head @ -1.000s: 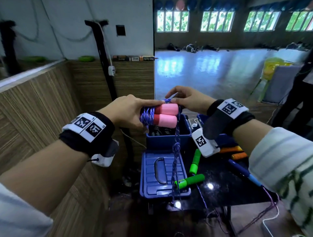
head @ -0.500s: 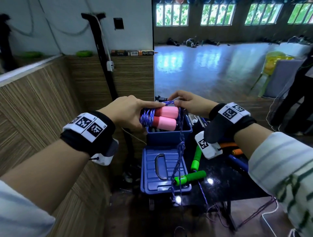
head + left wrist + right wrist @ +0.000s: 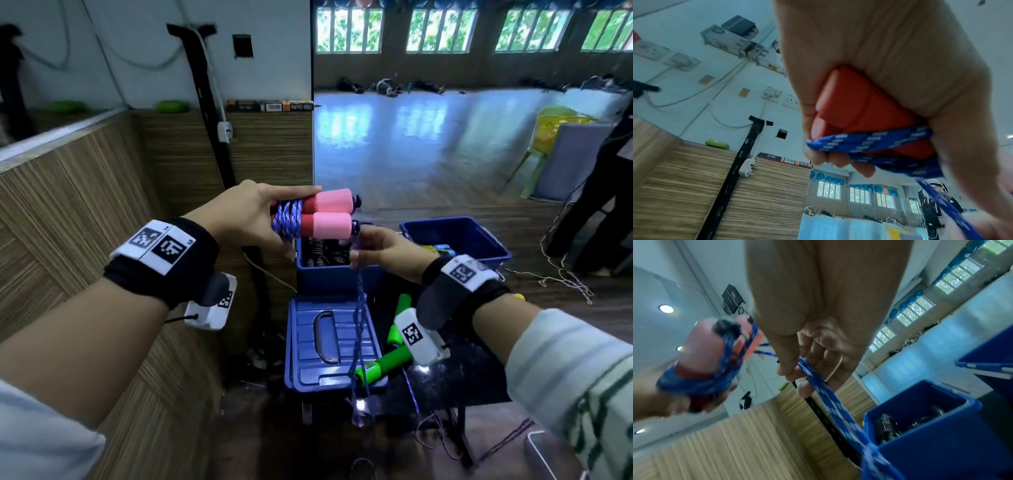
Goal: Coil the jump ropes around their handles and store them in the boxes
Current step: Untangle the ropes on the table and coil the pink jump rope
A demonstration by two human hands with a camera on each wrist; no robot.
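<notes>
Left hand (image 3: 246,219) grips the two pink handles (image 3: 329,216) side by side above the near blue box (image 3: 334,275), several turns of blue rope (image 3: 287,219) wound around them. Right hand (image 3: 383,250) pinches the loose rope just below the handle tips; the rest hangs down over the box lid (image 3: 308,356). Green-handled rope (image 3: 383,365) lies on the table to the right.

The pair of pink foam jump-rope handles (image 3: 327,214) sits above the open blue plastic box (image 3: 337,274) — its ridged blue lid (image 3: 308,342) lies in front, two green foam handles (image 3: 385,363) to the lid's right.
</notes>
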